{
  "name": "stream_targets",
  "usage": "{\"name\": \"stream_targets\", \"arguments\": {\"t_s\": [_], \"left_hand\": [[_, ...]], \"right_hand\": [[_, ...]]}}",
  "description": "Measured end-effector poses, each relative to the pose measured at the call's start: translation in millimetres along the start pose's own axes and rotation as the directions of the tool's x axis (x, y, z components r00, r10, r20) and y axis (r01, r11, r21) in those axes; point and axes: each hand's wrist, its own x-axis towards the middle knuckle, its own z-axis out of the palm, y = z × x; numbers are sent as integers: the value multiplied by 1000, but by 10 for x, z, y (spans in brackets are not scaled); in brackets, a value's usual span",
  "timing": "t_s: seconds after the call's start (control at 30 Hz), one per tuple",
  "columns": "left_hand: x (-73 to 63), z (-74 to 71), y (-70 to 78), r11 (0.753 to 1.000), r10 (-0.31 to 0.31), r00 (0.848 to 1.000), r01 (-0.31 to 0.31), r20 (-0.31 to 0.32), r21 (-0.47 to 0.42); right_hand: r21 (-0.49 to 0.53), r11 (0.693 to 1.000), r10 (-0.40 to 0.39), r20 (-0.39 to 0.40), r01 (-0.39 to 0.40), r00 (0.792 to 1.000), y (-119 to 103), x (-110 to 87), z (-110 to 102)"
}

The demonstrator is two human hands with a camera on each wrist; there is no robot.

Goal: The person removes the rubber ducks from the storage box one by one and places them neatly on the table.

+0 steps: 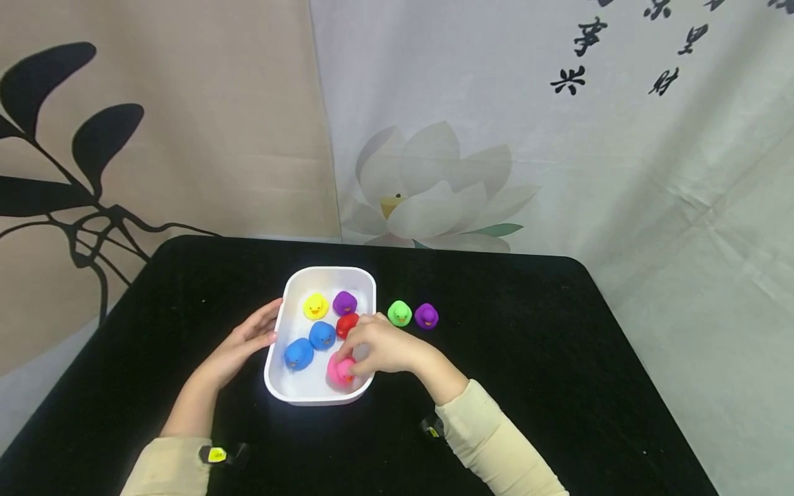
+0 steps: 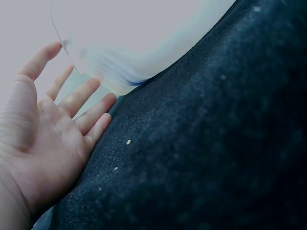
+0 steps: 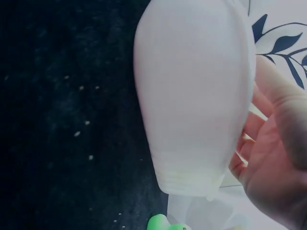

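Observation:
A white tray (image 1: 304,387) holds several small rubber ducks: a yellow duck (image 1: 316,306), a purple duck (image 1: 344,303), a red duck (image 1: 347,326), two blue ducks (image 1: 299,355) and a pink duck (image 1: 338,370). Over the tray's right rim reaches my right hand (image 1: 386,346), its thumb and fingers around the pink duck near the front right corner. My left hand (image 1: 238,349) touches the tray's left side with spread, nearly straight fingers, plain in the left wrist view (image 2: 53,132). In the right wrist view, the tray wall (image 3: 192,96) hides my fingertips and the pink duck.
Just right of the tray, a green duck (image 1: 400,313) and a second purple duck (image 1: 426,316) sit side by side on the black-covered table (image 1: 527,358). Behind the table's back edge hangs a printed cloth (image 1: 260,138) with plant, lotus and lettering.

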Motion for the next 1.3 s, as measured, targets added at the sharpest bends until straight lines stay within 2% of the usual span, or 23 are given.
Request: {"name": "stream_targets", "arguments": {"t_s": [0.23,0.4,0.57,0.93,1.3], "left_hand": [[9,2,-9,1000,-6,1000,6,1,-1],[6,4,-3,1000,-9,1000,9,1,2],[-4,7,5,1000,-9,1000,9,2,4],[-3,7,-2,1000,-8,1000,8,0,-4],[-3,13,-7,1000,-6,1000,6,1,1]], "right_hand": [[37,999,-5,-87,8,996,-20,-88,-112],[48,998,-31,-153,39,988,-9,-151,-210],[49,998,-24,-202,34,979,34,-230,-302],[57,998,-4,-308,23,951,258,-502,-493],[84,996,57,-361,-29,931,481,-775,-687]]}}
